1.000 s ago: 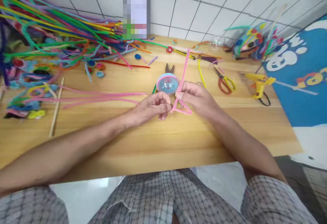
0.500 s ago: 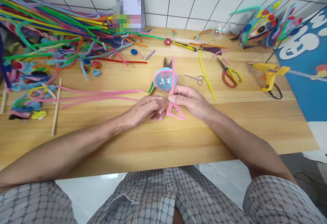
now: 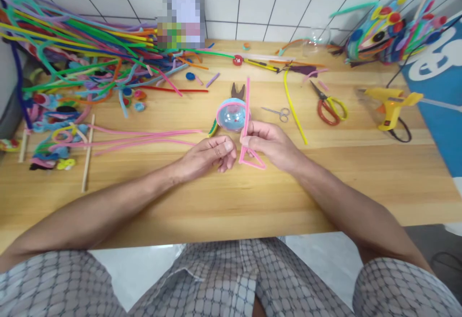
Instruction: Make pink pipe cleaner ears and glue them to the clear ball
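A second ago my left hand (image 3: pixel 212 153) was at the corner of the pink fuzzy pipe cleaner (image 3: pixel 247 114) — now it's just beside it, fingers curled, can't tell if anything's inside. My right hand (image 3: pixel 269 138) pinches the piece alone, triangle below, straight length up past the clear plastic dome with pink-and-blue rim (image 3: pixel 233 117); bends look set. Fingers hide the join — dome covers the middle of the dark-tipped, green-handled pliers (image 3: pixel 237 92).

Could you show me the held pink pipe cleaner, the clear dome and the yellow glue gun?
Held pink pipe cleaner (image 3: pixel 247 110), head view: its upright stretch.
Clear dome (image 3: pixel 232 118), head view: its middle.
Yellow glue gun (image 3: pixel 392 102), head view: its body.
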The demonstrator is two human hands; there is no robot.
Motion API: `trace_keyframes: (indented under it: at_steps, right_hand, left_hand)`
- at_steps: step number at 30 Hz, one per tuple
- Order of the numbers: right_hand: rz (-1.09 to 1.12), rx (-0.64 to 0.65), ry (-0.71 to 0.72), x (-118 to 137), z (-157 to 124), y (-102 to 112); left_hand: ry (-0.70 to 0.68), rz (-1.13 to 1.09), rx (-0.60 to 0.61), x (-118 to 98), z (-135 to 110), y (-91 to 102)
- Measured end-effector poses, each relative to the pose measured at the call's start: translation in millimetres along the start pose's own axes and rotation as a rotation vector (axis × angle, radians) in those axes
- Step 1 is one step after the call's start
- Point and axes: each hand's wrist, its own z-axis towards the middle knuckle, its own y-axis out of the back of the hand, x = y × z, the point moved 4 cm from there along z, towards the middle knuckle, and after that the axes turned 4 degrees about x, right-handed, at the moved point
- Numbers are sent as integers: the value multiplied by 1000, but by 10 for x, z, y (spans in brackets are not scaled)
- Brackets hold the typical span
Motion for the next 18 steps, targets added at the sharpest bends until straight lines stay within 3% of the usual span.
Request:
trace_keyframes:
  at_steps: [2,4,8,10,12,18]
  right_hand:
    - [-79,-12,2,10,-14,-10]
    - [-261,-116,39,54,-52,11]
    - [-753,-437,346,268,-219,12]
    - [-901,-415,537,328,-286,-82]
    - [-969,-311,645,319,-310,-182]
    - [-932,-221,659,216,-264,-252]
  left_hand:
    - [5,-7,-7,7,-4,-3]
    - [20,-17,-31,9,-4,-3]
    - [43,-29,-65,-11,1,-20]
    - [46,-30,-66,-19,0,-36]
    - [49,-35,-59,-15,-4,-52]
    - [55,-16,-30,5,-19,-63]
